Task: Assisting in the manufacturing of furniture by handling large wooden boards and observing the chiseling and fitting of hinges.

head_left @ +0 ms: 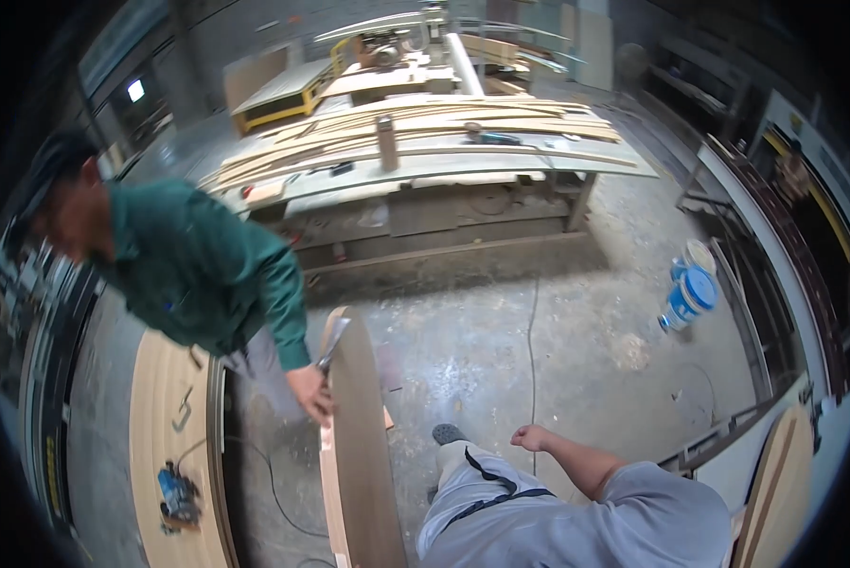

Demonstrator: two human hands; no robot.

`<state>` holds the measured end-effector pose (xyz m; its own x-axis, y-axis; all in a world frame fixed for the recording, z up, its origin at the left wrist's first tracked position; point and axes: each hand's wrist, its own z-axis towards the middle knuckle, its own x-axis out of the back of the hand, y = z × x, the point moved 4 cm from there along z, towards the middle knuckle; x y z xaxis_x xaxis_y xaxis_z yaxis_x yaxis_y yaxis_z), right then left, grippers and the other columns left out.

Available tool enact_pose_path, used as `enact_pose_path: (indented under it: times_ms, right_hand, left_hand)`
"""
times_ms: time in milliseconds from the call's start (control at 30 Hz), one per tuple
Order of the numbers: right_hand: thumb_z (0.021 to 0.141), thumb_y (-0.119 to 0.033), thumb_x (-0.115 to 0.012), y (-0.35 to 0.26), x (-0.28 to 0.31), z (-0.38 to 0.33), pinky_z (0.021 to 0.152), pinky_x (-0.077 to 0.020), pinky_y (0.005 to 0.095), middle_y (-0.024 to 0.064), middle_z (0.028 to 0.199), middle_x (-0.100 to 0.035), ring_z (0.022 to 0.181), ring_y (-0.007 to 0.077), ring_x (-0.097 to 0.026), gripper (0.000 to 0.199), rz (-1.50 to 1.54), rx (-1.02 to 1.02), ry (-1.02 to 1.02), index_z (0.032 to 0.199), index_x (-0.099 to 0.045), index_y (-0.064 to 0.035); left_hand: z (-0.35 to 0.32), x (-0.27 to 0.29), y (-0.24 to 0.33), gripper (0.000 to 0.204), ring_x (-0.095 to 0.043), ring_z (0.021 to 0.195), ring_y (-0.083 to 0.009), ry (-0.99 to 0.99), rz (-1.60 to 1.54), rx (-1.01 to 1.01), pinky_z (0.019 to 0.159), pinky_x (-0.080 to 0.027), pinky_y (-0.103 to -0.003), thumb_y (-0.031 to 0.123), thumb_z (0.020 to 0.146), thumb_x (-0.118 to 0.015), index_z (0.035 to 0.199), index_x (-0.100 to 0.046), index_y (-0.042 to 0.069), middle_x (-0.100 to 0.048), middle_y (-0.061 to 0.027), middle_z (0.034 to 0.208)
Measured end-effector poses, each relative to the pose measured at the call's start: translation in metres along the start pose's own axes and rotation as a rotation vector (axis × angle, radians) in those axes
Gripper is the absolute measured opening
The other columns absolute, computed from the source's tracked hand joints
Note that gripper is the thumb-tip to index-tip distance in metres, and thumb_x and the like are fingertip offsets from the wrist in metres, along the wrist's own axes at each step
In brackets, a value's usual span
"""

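Observation:
My right hand [530, 437] hangs in front of me with the fingers curled into a loose fist and nothing in it. It is above the dusty concrete floor, near my grey trouser leg and dark shoe [447, 434]. My left hand is out of the picture. To the left, a tall curved wooden panel [361, 445] stands on its edge. A co-worker in a green shirt [198, 270] has a hand [309, 393] on the panel's edge, with a metal tool [333, 341] at its top.
A second curved panel [165, 379] lies at the left with a blue power tool [177, 494] on it. A long workbench [425, 156] stacked with wood strips crosses the back. Blue buckets [692, 289] stand at the right. A thin cable [531, 350] runs over the floor.

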<state>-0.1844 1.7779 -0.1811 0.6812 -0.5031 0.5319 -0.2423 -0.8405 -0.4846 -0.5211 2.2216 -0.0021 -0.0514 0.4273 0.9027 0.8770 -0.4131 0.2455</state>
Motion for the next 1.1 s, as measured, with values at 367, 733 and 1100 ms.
enact_pose_path:
  times_ms: [367,733,1100]
  right_hand:
    - [0.076,-0.039,-0.06,0.018,0.015,-0.039,0.08,-0.0469,0.0353,0.0119,0.095,-0.066,0.09,0.0263,-0.062,0.036,0.08,-0.08,0.028,0.097,-0.067,-0.0102]
    - [0.081,-0.027,-0.059,0.016,0.06,-0.001,0.07,-0.0481,0.0322,0.01,0.084,-0.067,0.075,0.0188,-0.061,0.027,0.207,-0.153,-0.171,0.094,-0.067,-0.0045]
    - [0.083,-0.026,-0.058,-0.154,0.145,0.138,0.069,-0.0474,0.0302,0.0072,0.084,-0.064,0.075,0.0168,-0.058,0.026,-0.026,0.326,-0.107,0.098,-0.064,-0.0044]
  left_hand:
    - [-0.025,0.061,0.069,0.071,-0.059,0.098,-0.0315,-0.019,0.082,-0.02,0.081,-0.048,-0.042,0.065,0.074,-0.057,0.114,-0.058,0.007,-0.062,-0.0187,0.104]
    - [0.002,0.042,0.084,0.058,-0.061,0.086,-0.0351,0.212,0.053,0.09,0.072,-0.05,-0.044,0.045,0.06,-0.076,0.101,-0.06,0.007,-0.063,-0.0162,0.091]
    - [-0.008,0.002,0.118,0.067,-0.048,0.107,-0.0341,0.312,0.097,0.06,0.095,-0.033,-0.047,0.029,0.069,-0.07,0.125,-0.044,0.003,-0.052,-0.0161,0.113]
